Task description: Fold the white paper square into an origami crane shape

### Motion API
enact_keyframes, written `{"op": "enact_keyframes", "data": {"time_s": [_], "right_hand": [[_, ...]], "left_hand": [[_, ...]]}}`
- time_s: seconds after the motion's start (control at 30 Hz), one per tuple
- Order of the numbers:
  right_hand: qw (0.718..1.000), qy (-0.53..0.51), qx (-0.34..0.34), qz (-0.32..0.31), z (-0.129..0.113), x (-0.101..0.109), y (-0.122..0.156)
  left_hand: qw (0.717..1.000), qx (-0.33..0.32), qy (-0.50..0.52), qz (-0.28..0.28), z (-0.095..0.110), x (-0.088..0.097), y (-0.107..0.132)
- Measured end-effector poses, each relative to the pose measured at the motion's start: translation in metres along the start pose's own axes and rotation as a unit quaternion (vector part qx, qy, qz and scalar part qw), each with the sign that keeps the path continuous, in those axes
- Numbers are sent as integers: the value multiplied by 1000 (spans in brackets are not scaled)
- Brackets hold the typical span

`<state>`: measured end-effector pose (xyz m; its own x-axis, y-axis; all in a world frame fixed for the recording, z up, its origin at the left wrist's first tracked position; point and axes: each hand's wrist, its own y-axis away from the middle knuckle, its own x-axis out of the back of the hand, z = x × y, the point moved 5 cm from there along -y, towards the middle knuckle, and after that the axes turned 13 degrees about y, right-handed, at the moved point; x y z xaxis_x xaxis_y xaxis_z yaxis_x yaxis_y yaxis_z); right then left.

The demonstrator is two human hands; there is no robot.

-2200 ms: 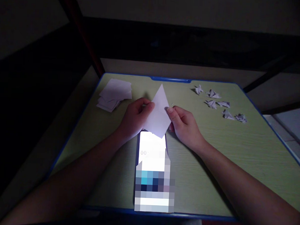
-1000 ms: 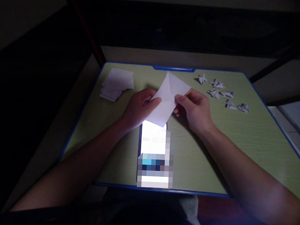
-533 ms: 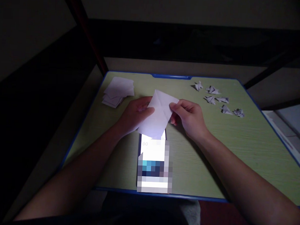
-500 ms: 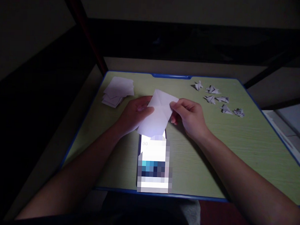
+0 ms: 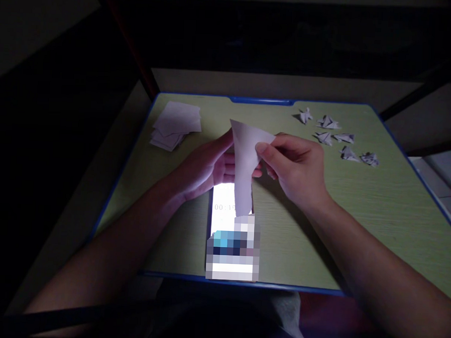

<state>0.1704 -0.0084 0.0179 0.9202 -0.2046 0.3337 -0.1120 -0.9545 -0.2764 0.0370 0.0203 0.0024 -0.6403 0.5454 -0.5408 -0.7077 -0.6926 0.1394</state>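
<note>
Both hands hold one sheet of white paper (image 5: 246,160) above the middle of a green table (image 5: 358,214). The sheet is folded and turned nearly edge-on, its point hanging down over a lit phone (image 5: 230,234). My right hand (image 5: 295,167) pinches its upper right corner between thumb and fingers. My left hand (image 5: 206,165) lies behind the sheet's left side, palm up, fingers against the paper.
A loose stack of white paper squares (image 5: 175,124) lies at the table's far left. Several small folded paper figures (image 5: 339,136) are scattered at the far right. The table has a blue rim (image 5: 262,101). The room around it is dark.
The sheet was spread flat facing me; it has since been folded narrower and turned on edge. My left palm has rolled upward, and my right hand has shifted slightly higher.
</note>
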Motion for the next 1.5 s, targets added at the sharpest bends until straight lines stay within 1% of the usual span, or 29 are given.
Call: {"op": "enact_keyframes", "data": {"time_s": [0.1, 0.27, 0.33, 0.43, 0.47, 0.6, 0.67, 0.73, 0.83, 0.87, 0.9, 1.0, 1.1, 1.2, 1.27, 1.37, 1.5], "right_hand": [[1000, 13, 17, 8, -3, 1, 1], [996, 69, 55, 14, -6, 3, 2], [994, 84, 64, 19, -9, 5, 3], [995, 78, 66, 15, -12, 5, 5], [995, 76, 67, 14, -13, 5, 5], [992, 92, 86, 14, -17, 5, 7], [991, 99, 94, 18, -17, 4, 8], [988, 101, 111, 27, -18, 4, 7], [985, 95, 135, 42, -19, 5, 6], [986, 90, 134, 44, -18, 5, 6], [987, 84, 126, 45, -17, 5, 6], [992, 62, 97, 51, -14, 7, 5], [996, 23, 71, 43, -11, 6, 5], [997, -45, 52, 27, -8, 4, 3], [995, -82, 56, 28, -8, 4, 1], [993, -97, 66, 33, -7, 6, -1], [992, -111, 53, 20, -4, 5, -3]], "left_hand": [[999, 30, 9, -8, 1, -3, 3], [999, 46, 7, -23, 2, -7, 5], [998, 52, -18, -6, 3, -8, 6], [994, 41, -79, 56, 6, -5, 7], [993, 41, -89, 63, 7, -4, 7], [994, 60, -74, 50, 5, -6, 7], [995, 60, -58, 54, 5, -7, 7], [998, 65, -13, 25, 3, -11, 6], [990, 91, 94, -57, 0, -21, 7], [985, 98, 122, -74, -1, -23, 7], [982, 101, 139, -79, -1, -23, 7], [984, 91, 141, -60, -2, -20, 7], [988, 84, 120, -51, -3, -18, 6], [988, 83, 106, -73, -5, -20, 7], [987, 91, 105, -81, -6, -21, 7], [990, 103, 72, -70, -6, -21, 9], [994, 86, 19, -72, -3, -22, 11]]}}
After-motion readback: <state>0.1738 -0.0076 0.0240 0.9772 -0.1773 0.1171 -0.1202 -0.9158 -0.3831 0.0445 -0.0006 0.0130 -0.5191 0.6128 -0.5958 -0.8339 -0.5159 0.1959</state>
